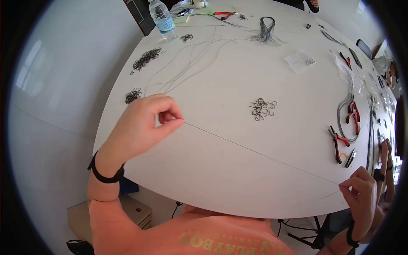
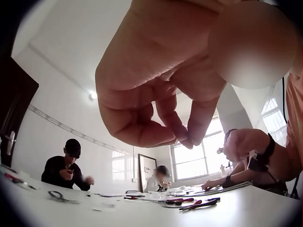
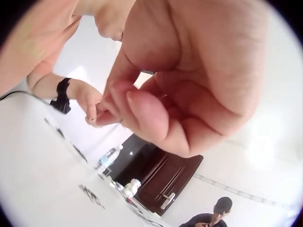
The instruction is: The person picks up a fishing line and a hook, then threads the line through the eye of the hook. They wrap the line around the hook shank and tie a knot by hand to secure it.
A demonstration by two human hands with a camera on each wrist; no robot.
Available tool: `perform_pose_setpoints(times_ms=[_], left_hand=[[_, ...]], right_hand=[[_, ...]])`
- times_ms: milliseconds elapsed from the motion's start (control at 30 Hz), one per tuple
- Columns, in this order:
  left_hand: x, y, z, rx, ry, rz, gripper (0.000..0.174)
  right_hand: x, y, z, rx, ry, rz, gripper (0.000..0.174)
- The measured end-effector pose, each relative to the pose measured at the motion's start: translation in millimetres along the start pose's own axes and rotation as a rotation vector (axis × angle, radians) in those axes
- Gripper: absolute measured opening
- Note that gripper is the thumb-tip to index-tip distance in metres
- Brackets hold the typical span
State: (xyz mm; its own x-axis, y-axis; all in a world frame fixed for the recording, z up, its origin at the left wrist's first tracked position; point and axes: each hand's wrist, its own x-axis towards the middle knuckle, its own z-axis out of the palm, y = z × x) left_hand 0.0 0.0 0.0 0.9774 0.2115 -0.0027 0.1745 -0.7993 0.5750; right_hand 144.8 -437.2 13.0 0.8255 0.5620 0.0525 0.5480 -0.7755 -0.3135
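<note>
A thin dark line runs nearly straight between both hands, low over the white table. Its left end is pinched between thumb and forefinger of my left hand, over the table's left side. At the right front edge my right hand pinches the other end in its fingertips, and a short tail hangs past them. Beyond the line lies a small heap of dark fish hooks. More hooks are piled just behind my left hand. In the wrist views the fingertips meet, and the line hardly shows.
Loose pale strands spread behind my left hand, near a water bottle and a looped dark bundle. A clear bag lies farther back. Red-handled pliers and a nail clipper lie at right. Other people sit around the table.
</note>
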Motion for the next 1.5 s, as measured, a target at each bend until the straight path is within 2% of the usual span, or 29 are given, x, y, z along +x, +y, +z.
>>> perform_pose_setpoints(times_ms=[67,167,233,267,300,333,367,400,433,467,500,533,567,633,667,733,767,833,867,967,1033,1100,1167,1300,1333,1500], left_hand=[[-17.0,-31.8,-10.3,-0.081,0.027,-0.309,0.01],[-37.1,-87.0,-19.8,0.039,0.088,-0.423,0.01],[-48.3,-96.6,-19.3,0.049,0.064,-0.503,0.009],[-52.3,-103.9,-17.2,0.018,0.039,-0.542,0.009],[-55.2,-110.1,-15.5,-0.013,0.01,-0.576,0.009],[-57.2,-114.4,-15.3,-0.014,0.002,-0.569,0.009],[-57.3,-118.5,-14.6,-0.005,0.027,-0.58,0.012],[-53.7,-123.1,-12.6,0.001,0.046,-0.578,0.014],[-51.4,-129.8,-11.5,-0.004,0.019,-0.548,0.014],[-51.5,-138.1,-12.8,0.009,0.04,-0.538,0.015],[-50.3,-144.5,-12.8,0.02,0.067,-0.528,0.016],[-48.9,-147.9,-10.8,0.015,0.049,-0.504,0.016],[-49.1,-151.2,-8.5,0.03,0.04,-0.52,0.017],[-49.5,-156.3,-4.2,0.039,0.026,-0.521,0.018],[-50.0,-156.2,-4.6,0.052,0.019,-0.547,0.018],[-45.7,-147.9,-2.0,0.095,0.011,-0.571,0.021],[-48.0,-150.8,-1.4,0.145,0.016,-0.58,0.023],[-50.9,-154.5,-3.5,0.244,0.021,-0.601,0.025],[-50.3,-150.2,-3.7,0.29,0.026,-0.623,0.026],[-43.5,-135.0,-5.1,0.309,0.053,-0.557,0.026],[-27.3,-109.8,-0.4,0.251,0.05,-0.463,0.024],[-10.9,-67.7,7.6,0.195,0.063,-0.39,0.022],[15.6,-16.1,15.5,0.181,-0.057,-0.234,0.018],[54.5,27.6,46.7,-0.004,-0.094,0.043,0.01],[60.8,35.5,53.1,-0.002,-0.095,0.042,0.01],[79.9,61.0,71.4,-0.073,-0.229,0.105,0.009]], right_hand=[[12.1,17.6,-11.2,-0.083,0.016,-0.044,0.009],[54.0,21.0,-1.3,-0.111,-0.003,-0.059,0.01],[90.1,-10.7,-7.4,-0.081,-0.12,0.049,0.011],[110.4,-32.4,-7.6,-0.086,-0.159,0.021,0.013],[136.2,-27.9,-4.9,-0.073,-0.198,-0.074,0.011],[156.0,-55.9,-4.3,-0.1,-0.152,-0.075,0.013],[181.7,-65.8,-2.7,-0.022,-0.054,-0.204,0.015],[211.5,-67.8,0.6,-0.023,0.126,-0.361,0.018],[244.7,-63.8,11.6,0.082,0.415,-0.546,0.019],[272.6,-52.6,18.7,-0.057,0.562,-0.612,0.026],[231.1,-109.2,6.1,-0.002,0.421,-0.389,0.066],[257.4,-89.8,11.6,-0.017,0.362,-0.406,0.07],[238.4,-103.7,8.9,0.02,0.258,-0.374,0.069],[249.8,-71.9,35.5,-0.04,0.432,-0.444,0.029],[244.2,-56.6,34.0,-0.052,0.434,-0.43,0.029],[209.6,-45.0,26.1,-0.157,0.247,-0.348,0.027],[195.2,-35.5,21.6,-0.179,0.251,-0.316,0.027],[166.8,-11.7,7.1,-0.135,0.054,-0.052,0.022],[157.3,8.1,-0.3,-0.158,0.063,-0.01,0.022],[134.0,82.1,-2.7,-0.193,0.057,0.134,0.013],[122.2,113.2,1.3,-0.337,0.043,0.069,0.011],[121.1,121.2,12.4,-0.309,0.007,0.133,0.009],[128.3,129.7,29.2,-0.334,-0.011,0.113,0.01],[145.5,142.5,61.1,-0.446,0.064,0.129,0.006],[147.9,135.0,58.7,-0.46,-0.036,0.229,0.008],[146.6,135.7,67.0,-0.473,0.001,0.273,0.008]])
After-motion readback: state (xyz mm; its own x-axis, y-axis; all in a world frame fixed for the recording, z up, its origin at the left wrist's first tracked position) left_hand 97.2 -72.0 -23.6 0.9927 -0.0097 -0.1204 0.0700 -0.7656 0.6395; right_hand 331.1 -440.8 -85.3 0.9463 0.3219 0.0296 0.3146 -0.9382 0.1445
